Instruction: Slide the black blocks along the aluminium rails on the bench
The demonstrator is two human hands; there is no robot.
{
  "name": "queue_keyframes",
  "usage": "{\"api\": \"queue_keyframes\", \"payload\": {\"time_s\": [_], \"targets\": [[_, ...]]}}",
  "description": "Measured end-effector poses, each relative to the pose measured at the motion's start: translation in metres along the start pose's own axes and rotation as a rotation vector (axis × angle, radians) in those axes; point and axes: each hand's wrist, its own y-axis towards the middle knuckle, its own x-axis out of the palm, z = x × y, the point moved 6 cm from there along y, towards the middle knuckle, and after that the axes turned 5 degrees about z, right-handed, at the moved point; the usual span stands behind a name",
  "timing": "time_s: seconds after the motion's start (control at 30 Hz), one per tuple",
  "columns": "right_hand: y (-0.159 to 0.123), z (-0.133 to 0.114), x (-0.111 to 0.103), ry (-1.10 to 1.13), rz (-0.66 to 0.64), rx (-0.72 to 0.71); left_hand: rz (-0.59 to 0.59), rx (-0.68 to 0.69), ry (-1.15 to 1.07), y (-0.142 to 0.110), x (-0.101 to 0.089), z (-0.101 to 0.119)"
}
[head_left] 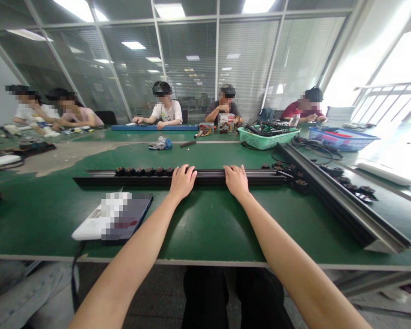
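Observation:
A long black metal channel (210, 181) lies crosswise on the green table in front of me. My left hand (183, 181) is wrapped over it near the middle, fingers bent across its top. A little to the right, my right hand (237, 182) grips the same channel in a like way, its fingertips on the far edge. Left of my left hand, several small round black parts (140, 172) with brownish tops stand in a row along the channel. More such parts (299, 184) lie loose beyond its right end.
A second black channel (332, 201) slants along the right. Nearer left lie a white device (94, 224) and a dark flat thing (142, 214). Farther off are a green basket (269, 139) of cables, a blue basket (349, 141) and a crumpled glove (160, 144). Several people sit opposite.

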Motion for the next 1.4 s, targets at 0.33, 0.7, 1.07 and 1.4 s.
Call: {"api": "queue_keyframes", "payload": {"time_s": [0.33, 0.7, 1.07, 1.4], "targets": [[-0.0015, 0.0047, -0.0007, -0.036, -0.011, 0.044, -0.011, -0.003, -0.011, 0.0007, 0.0019, -0.0007], [-0.0011, 0.0051, -0.0001, -0.026, 0.0, 0.052, 0.016, 0.003, 0.003, 0.0, 0.001, -0.0011], [-0.0004, 0.0073, -0.001, -0.013, -0.02, 0.062, 0.01, 0.008, -0.025, 0.0013, 0.0024, -0.0034], [0.0003, 0.0078, -0.001, -0.002, -0.035, 0.062, 0.001, 0.001, -0.029, 0.0004, 0.0022, -0.0043]]}}
